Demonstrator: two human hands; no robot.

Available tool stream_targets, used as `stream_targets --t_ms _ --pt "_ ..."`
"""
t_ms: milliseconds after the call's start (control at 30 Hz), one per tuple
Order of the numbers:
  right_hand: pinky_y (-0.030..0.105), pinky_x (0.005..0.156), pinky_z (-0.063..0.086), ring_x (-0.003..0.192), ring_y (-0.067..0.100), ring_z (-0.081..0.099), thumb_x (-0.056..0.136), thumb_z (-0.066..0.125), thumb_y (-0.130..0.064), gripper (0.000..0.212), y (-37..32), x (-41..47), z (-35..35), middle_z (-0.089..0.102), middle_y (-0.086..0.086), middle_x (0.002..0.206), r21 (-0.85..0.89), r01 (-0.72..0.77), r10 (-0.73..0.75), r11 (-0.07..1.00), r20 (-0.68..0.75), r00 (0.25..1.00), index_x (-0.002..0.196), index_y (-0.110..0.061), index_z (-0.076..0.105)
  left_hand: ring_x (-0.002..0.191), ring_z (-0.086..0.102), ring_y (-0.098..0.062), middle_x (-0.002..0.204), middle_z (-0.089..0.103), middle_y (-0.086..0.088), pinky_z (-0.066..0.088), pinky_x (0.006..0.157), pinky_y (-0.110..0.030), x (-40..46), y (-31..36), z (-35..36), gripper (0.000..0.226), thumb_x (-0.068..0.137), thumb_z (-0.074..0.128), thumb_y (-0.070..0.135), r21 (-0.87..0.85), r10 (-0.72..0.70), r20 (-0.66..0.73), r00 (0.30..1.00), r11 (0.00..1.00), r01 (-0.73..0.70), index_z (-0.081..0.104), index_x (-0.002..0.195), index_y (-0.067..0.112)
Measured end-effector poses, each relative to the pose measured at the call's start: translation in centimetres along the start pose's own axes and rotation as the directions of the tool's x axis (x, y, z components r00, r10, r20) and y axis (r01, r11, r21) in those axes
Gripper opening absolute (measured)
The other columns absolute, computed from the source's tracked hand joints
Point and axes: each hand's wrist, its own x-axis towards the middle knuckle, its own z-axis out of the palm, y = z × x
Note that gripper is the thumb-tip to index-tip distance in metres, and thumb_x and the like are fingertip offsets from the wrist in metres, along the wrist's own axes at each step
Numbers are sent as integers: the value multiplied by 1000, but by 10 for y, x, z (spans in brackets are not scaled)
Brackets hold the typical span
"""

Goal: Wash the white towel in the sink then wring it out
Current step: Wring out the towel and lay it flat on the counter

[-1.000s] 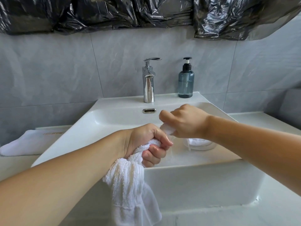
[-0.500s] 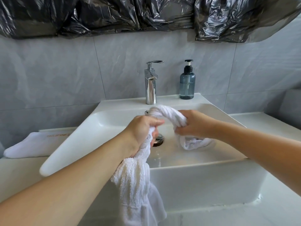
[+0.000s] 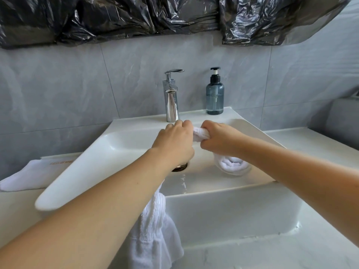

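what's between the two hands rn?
Head view: a short twisted stretch of the white towel spans from left hand to right hand; both grip it.

Both hands moved up-frame toward the tap. Left hand and right hand now close together, twisting a short stretch of towel; water trickles into sink.

The tap and soap bottle stood behind both hands; the basin lay open at left.
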Motion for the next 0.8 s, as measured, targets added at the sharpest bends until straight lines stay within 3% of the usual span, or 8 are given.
stream_targets --t_ms 167,267,333,400,500,600,700,800 --pt "31 67 40 74 20 52 89 57 -16 3 0 -11 -15 57 2 79 346 -143 8 927 365 931 86 -16 59 107 54 -33 118 56 -13 38 81 -36 -4 -14 5 37 85 53 13 170 -5 -126 992 985 27 44 121 10" --pt "28 69 44 73 16 58 83 71 -31 10 7 -13 -20 63 -7 75 269 -56 -38 962 332 943 76 -28 65 103 55 -32 112 57 -10 32 75 -33 -7 -20 2 30 89 54 17 165 20 -160 987 986 7 45 117 13" --pt "28 64 42 68 15 56 76 75 -37 17 4 -12 -19 61 -7 71 131 -17 -15 991 243 970 78 -24 65 101 56 -32 110 59 -10 31 73 -32 -7 -17 2 23 91 53 16 165 43 -187 981 986 -11 46 113 14" --pt "28 58 37 63 18 49 76 72 -28 17 -1 -11 -16 56 -4 68 49 14 -22 999 153 988 78 -16 60 99 58 -33 110 62 -10 31 71 -33 -7 -11 0 21 92 52 16 179 72 -211 975 983 -34 46 113 13" --pt "25 58 39 65 16 53 78 64 -13 7 -3 -15 -18 64 -7 71 153 20 -39 988 124 992 80 -20 64 93 58 -35 108 64 -11 32 67 -35 -8 -5 0 20 92 51 16 135 65 -220 973 990 -36 46 111 12" --pt "28 72 52 67 14 67 83 58 -9 12 2 -17 -17 75 -1 75 311 6 -82 950 229 970 89 -16 65 84 53 -33 105 64 -11 32 65 -35 -10 -5 0 16 91 51 17 87 38 -225 974 996 -19 40 103 15" --pt "29 63 49 55 14 61 86 67 -19 13 1 -13 -12 69 1 64 272 69 -125 960 194 973 86 -16 54 77 42 -28 103 64 -11 32 65 -34 -11 -10 1 20 91 51 18 69 13 -234 972 998 4 32 97 18" --pt "33 70 44 69 17 58 82 71 -27 23 4 -7 -13 64 2 76 342 10 -90 940 220 971 94 -16 55 79 49 -31 104 65 -12 32 65 -35 -10 -10 2 17 91 51 17 99 -19 -244 970 994 45 44 107 13"
